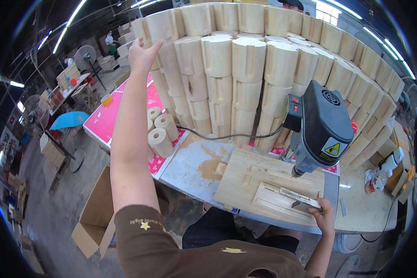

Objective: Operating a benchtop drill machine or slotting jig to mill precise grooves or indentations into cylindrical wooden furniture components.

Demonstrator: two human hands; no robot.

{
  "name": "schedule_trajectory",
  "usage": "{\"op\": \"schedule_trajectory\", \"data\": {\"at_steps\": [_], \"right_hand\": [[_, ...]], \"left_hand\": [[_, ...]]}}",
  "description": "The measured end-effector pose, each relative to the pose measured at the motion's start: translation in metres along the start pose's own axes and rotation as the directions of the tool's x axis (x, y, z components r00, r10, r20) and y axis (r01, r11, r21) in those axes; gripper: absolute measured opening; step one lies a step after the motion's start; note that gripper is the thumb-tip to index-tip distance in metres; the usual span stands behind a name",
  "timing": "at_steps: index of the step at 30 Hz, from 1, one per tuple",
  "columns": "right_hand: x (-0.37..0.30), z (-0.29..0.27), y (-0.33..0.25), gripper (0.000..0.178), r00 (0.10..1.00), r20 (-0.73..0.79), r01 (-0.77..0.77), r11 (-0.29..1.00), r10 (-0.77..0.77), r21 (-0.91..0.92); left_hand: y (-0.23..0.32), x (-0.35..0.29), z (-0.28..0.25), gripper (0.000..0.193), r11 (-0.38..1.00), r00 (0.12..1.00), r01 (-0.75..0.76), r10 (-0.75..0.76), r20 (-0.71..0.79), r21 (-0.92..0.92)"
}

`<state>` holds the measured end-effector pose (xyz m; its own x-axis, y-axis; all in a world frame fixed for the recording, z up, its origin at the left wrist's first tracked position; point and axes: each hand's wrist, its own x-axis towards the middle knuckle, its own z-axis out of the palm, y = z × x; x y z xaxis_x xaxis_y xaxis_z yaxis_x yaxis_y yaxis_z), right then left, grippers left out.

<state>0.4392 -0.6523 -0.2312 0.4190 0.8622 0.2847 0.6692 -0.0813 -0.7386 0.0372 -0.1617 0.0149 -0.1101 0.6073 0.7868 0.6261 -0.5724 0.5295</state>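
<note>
My left hand (142,56) reaches up to the left end of a tall stack of pale wooden blocks (217,55). Its thumb is spread from the fingers, against or close to a block in the upper rows; contact is hard to make out. At the lower right, my right hand (323,215) is closed round the end of a flat metal piece (306,204), which lies on a wooden jig (268,197). Over the jig hangs a black drill press head (326,125), its chuck (297,171) just beyond the metal piece.
Several round wooden pieces with holes (161,142) stand at the left on a pink sheet (104,118). Sawdust (211,167) lies beside the jig. A black cable (227,137) runs to the drill. An open cardboard box (90,222) sits below; bottles (380,178) are at the right.
</note>
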Motion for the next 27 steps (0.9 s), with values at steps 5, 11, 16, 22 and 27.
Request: {"op": "schedule_trajectory", "data": {"at_steps": [5,11,16,22,27], "right_hand": [[0.000,-0.002,-0.009,0.026,1.000,-0.002,0.008,0.995,-0.008,-0.097],[0.005,-0.003,-0.016,0.025,0.999,0.046,-0.001,0.997,0.004,-0.072],[0.003,-0.003,-0.009,0.025,0.999,0.046,0.017,0.999,-0.014,-0.048],[-0.005,-0.005,-0.003,0.026,0.999,0.054,0.005,0.997,-0.001,-0.076],[0.004,-0.001,0.018,0.031,0.991,0.083,0.104,0.993,-0.100,-0.051]], "left_hand": [[0.033,0.032,0.050,0.092,0.960,0.972,0.193,-0.160,-0.170,0.202],[0.009,0.036,0.057,0.083,0.999,0.932,0.032,-0.019,-0.361,0.032],[0.086,-0.044,0.017,0.056,0.831,0.903,-0.305,0.098,-0.418,-0.465],[0.139,-0.221,-0.030,0.042,0.694,0.926,0.234,0.055,0.373,-0.681],[0.123,-0.332,0.002,0.046,0.745,0.342,0.621,0.022,0.940,-0.244]]}}
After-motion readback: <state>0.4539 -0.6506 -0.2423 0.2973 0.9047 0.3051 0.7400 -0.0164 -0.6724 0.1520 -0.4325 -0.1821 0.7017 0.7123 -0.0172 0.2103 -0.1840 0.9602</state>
